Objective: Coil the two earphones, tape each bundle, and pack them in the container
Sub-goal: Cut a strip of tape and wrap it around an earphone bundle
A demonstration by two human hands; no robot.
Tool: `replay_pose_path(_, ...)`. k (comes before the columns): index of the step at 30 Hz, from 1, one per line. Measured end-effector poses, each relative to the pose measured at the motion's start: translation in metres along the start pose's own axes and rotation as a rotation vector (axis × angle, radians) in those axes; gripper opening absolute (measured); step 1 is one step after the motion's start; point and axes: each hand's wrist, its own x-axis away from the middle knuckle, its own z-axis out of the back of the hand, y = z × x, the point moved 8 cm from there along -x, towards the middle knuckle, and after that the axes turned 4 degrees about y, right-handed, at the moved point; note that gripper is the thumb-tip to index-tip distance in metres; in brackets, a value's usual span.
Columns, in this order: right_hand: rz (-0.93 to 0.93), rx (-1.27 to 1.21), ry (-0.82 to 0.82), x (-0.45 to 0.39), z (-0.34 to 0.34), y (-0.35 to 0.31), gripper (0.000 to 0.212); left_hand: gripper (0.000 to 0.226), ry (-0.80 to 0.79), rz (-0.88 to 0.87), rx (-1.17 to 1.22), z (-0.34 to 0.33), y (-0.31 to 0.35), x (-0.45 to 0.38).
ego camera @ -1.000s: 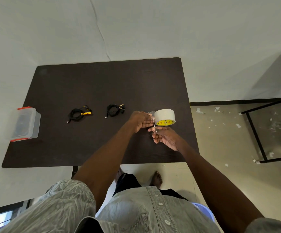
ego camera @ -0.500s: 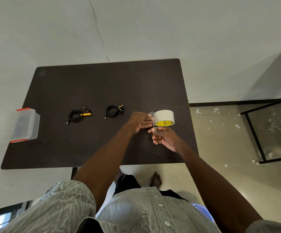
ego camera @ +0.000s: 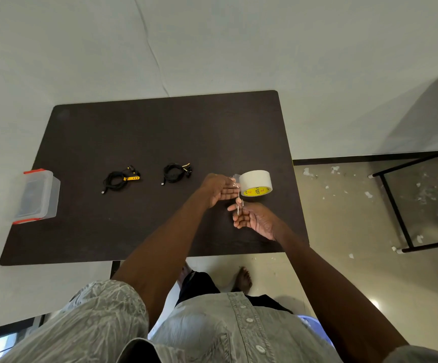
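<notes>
Slightly farther from the white roll of tape (ego camera: 255, 182) on the dark surface (ego camera: 139, 132), a thin strip (ego camera: 238, 199) is pinched by left hand (ego camera: 216, 189) and right hand (ego camera: 254, 218), best kept taut and torn cleanly for the untaped black coiled earphones (ego camera: 119, 178) lying well apart.

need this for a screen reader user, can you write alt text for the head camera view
A person standing at a dark table pulls a strip of tape off a white tape roll, left hand by the roll, right hand pinching the strip's end. Two coiled black earphones lie to the left, and a clear container with red clips sits at the table's left edge.
</notes>
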Motion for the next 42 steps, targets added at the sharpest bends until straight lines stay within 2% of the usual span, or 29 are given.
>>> replay_pose_path(4, 0.021, -0.004, 0.016, -0.001, 0.004, -0.004, 0.054, 0.012, 0.002, 0.02, -0.002, 0.0, 0.0, 0.0)
replay_pose_path(12, 0.034, 0.013, 0.021, -0.003, 0.006, -0.009, 0.048, 0.026, 0.011, 0.029, 0.012, -0.002, 0.0, 0.0)
replay_pose_path(19, 0.045, 0.022, 0.034, -0.007, 0.009, -0.011, 0.038, 0.014, 0.01, 0.019, 0.013, -0.003, 0.0, 0.0)
replay_pose_path(25, 0.054, 0.027, 0.043, -0.011, 0.013, -0.011, 0.027, 0.019, 0.023, 0.011, 0.019, -0.002, 0.0, -0.002)
replay_pose_path(31, 0.06, 0.028, 0.026, -0.012, 0.01, -0.012, 0.036, 0.015, 0.029, 0.003, 0.015, -0.001, 0.002, 0.001)
replay_pose_path(42, 0.058, 0.016, 0.034, -0.013, 0.012, -0.013, 0.028, 0.015, 0.04, 0.005, -0.018, -0.001, 0.003, -0.001)
